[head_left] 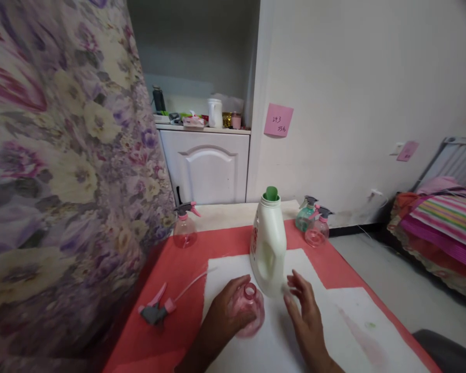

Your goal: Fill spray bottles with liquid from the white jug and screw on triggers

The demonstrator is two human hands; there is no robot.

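Note:
A round pink see-through bottle [258, 310] with an uncovered neck stands on the white paper, and my left hand [228, 311] is wrapped round its left side. Just behind it stands a large pale green detergent jug [270, 243] with a handle; its cap is off and a green spout shows in its mouth. To the right of the jug's base is my right hand [303, 305], fingers apart and holding nothing. Left of the bottle, a grey and pink spray head [155, 312] lies on the red cloth, its thin tube pointing toward the paper.
A pink spray bottle [185, 230] stands at the table's back left. At the back right are a green spray bottle [304, 216] and another pink spray bottle [317, 231]. White paper [345, 316] covers part of the red cloth [186, 267]. A flowered curtain [73, 181] hangs along the left.

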